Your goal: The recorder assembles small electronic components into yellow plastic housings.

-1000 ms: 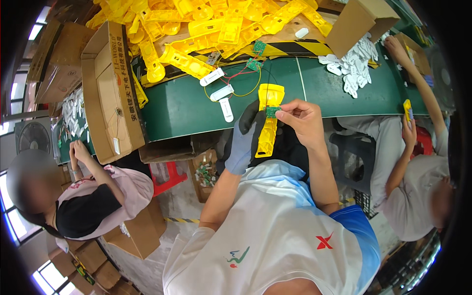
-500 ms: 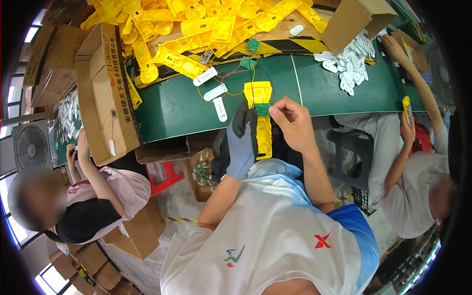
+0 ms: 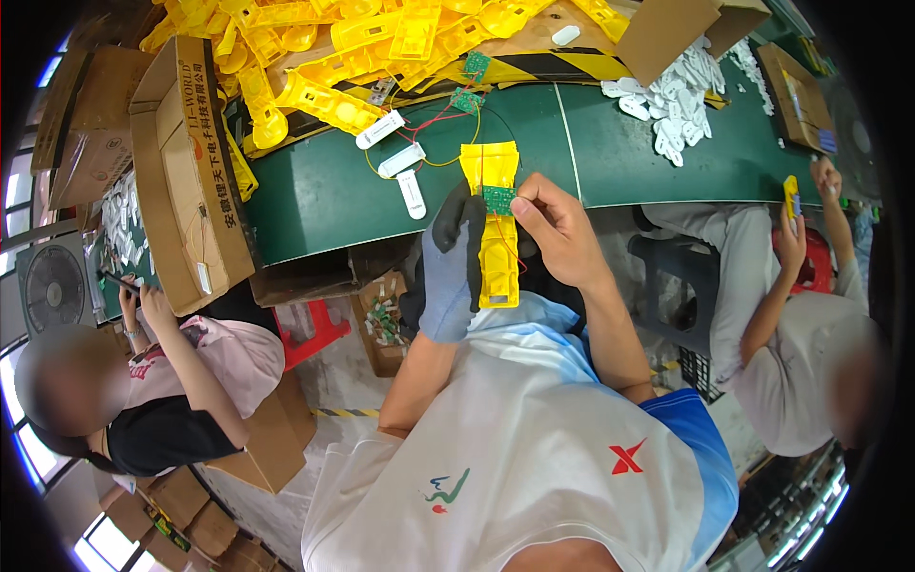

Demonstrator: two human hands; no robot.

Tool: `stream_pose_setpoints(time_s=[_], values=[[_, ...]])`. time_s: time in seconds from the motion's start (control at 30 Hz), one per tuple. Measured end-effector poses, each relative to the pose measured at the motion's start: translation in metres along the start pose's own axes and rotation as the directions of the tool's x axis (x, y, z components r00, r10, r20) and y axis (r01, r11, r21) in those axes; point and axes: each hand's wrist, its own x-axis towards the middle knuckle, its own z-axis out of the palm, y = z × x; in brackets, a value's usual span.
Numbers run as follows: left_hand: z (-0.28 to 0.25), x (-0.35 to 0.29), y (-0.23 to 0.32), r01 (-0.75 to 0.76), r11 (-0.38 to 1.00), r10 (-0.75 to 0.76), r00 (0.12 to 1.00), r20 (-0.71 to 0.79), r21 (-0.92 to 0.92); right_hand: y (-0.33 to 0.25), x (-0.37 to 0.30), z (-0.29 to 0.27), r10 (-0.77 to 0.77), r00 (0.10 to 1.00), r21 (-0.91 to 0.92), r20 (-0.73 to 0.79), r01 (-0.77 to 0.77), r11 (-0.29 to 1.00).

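My left hand (image 3: 452, 267), in a grey-blue glove with dark fingers, holds a long yellow plastic housing (image 3: 498, 267) upright along its left side. A small green circuit board (image 3: 498, 200) lies across the housing's narrow middle. At the board's right edge, the thumb and forefinger of my bare right hand (image 3: 564, 234) pinch together on it. A thin red wire shows along the housing below the board. Just beyond, on the green table (image 3: 334, 200), lie white oblong pieces (image 3: 401, 159) with wires running toward more green boards (image 3: 467, 100).
Yellow housings (image 3: 329, 100) are heaped at the back left, beside a tall open carton (image 3: 195, 181). White plastic parts (image 3: 667, 119) spill from a tipped box (image 3: 667, 38) at the back right. Co-workers sit on both sides, one holding a yellow piece (image 3: 791, 197).
The view has shifted slightly, while my hands keep the same hold on housing and board. The right co-worker's far hand has drawn back from the small carton toward the table edge.
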Motion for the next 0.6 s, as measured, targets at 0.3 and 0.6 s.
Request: stream_pose_setpoints(time_s=[0.3,0.6], values=[[0.008,-0.008,0.004,-0.036,0.999,0.036,0.999,-0.005,0.026,0.000,-0.007,0.005,-0.004,0.996,0.177,-0.084,0.019,0.984],[0.017,-0.001,-0.007,-0.089,0.993,0.083,0.993,0.079,0.079,0.002,-0.012,-0.004,0.071,0.994,0.108,-0.083,-0.062,0.992]])
